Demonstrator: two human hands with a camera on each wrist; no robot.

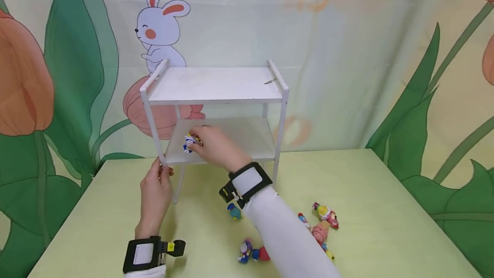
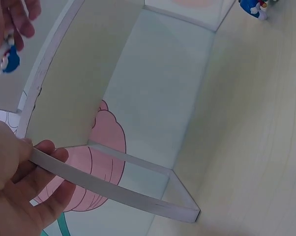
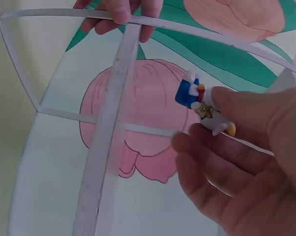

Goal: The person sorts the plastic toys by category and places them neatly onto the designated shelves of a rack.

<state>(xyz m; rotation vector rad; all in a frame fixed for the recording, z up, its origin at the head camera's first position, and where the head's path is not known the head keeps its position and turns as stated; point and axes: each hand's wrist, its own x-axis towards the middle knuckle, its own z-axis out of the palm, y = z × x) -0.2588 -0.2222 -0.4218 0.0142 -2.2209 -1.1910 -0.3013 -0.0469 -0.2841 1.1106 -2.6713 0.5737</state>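
Observation:
A small white and blue toy figurine (image 1: 190, 143) is pinched between the thumb and fingers of my right hand (image 1: 220, 147), above the left part of the lower board of a white two-tier shelf (image 1: 216, 84). The right wrist view shows the figurine (image 3: 205, 107) tilted sideways, with a gold star on its front and a yellow tip. My left hand (image 1: 155, 194) grips the shelf's front left leg, right at the lower board's corner. In the left wrist view, the thumb and fingers of the left hand (image 2: 20, 179) wrap this thin white leg (image 2: 113, 189).
On the yellow-green table (image 1: 386, 209), a teal figurine (image 1: 234, 211) lies before the shelf. Another figurine (image 1: 245, 250) sits nearer, beside a red and blue one (image 1: 261, 254). Several more, including a pink one (image 1: 320, 231), cluster right of my forearm. A printed curtain (image 1: 328, 55) hangs behind.

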